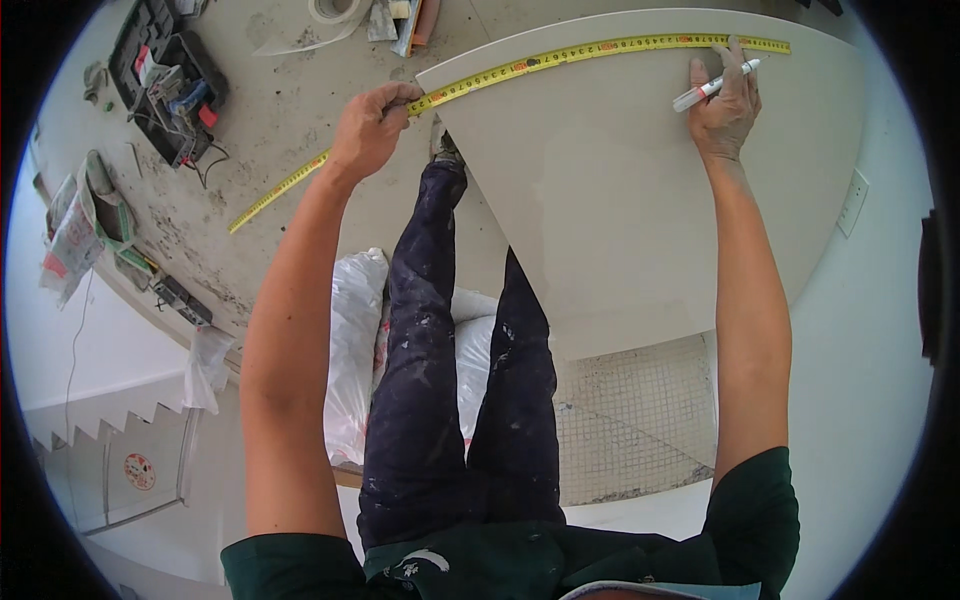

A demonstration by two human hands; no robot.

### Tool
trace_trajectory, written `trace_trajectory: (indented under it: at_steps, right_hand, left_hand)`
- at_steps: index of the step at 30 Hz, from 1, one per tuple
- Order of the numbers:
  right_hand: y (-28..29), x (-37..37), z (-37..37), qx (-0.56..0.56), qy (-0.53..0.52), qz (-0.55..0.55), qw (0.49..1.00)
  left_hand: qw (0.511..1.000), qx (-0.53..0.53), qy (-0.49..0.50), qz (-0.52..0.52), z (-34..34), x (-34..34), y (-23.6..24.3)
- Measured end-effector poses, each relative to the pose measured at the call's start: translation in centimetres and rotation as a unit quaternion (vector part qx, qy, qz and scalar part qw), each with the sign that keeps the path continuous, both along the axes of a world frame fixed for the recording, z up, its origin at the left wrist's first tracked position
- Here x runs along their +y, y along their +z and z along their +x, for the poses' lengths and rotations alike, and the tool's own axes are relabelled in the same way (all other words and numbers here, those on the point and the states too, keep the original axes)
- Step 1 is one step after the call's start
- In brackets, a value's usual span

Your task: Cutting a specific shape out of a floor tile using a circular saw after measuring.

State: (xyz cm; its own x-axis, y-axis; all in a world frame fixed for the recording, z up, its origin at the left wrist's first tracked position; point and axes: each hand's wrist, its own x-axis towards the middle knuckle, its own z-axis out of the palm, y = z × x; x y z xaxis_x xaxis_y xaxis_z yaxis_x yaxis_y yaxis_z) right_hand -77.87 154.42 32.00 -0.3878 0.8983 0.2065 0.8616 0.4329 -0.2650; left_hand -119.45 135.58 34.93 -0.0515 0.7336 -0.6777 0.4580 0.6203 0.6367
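Yellow tape measure (580, 54), 1 o'clock, spans board (640, 200); left hand (372, 125) pinches it, right hand (727, 115) clamps marker (691, 99); loose left pinch could let it slip.

Dirt-specked beige floor (270, 125), pale wall (885, 290) at right with a white socket plate (853, 203).

The board (640, 200) looks smooth and matt, the marker (689, 98) plastic, the trousers (420, 310) cloth.

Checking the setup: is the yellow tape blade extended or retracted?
Extended: the yellow tape blade runs over the beige panel past the left hand.
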Motion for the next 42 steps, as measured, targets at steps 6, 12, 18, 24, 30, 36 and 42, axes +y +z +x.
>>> trace_trajectory:
  at_steps: [6,12,18,24,30,36,42]
  right_hand:
    - [0.3,2.0,1.8,-0.017,0.044,0.050,0.998]
    - [1.0,4.9,4.1,-0.067,0.023,0.049,0.996]
    - [1.1,5.3,4.8,-0.063,0.033,0.039,0.997]
    - [0.8,5.2,4.6,-0.058,0.035,0.050,0.996]
    - [0.9,5.2,4.4,-0.062,0.029,0.052,0.996]
    - [1.0,5.2,4.4,-0.051,0.037,0.054,0.997]
    - [1.0,5.1,4.8,-0.057,0.057,0.062,0.995]
  left_hand:
    - [0.999,0.012,0.016,0.039,-0.2,0.5,0.1]
    - [1.000,0.006,-0.006,0.029,-0.2,0.9,0.3]
    - [0.998,-0.036,0.041,0.021,0.0,1.2,-0.1]
    - [0.998,-0.044,0.048,-0.006,-0.2,1.6,-0.2]
    - [0.997,-0.043,0.062,-0.012,0.0,1.8,0.1]
    - [0.995,-0.068,0.076,-0.012,0.0,1.9,0.1]
    - [0.994,-0.062,0.086,-0.002,0.4,1.4,-0.5]
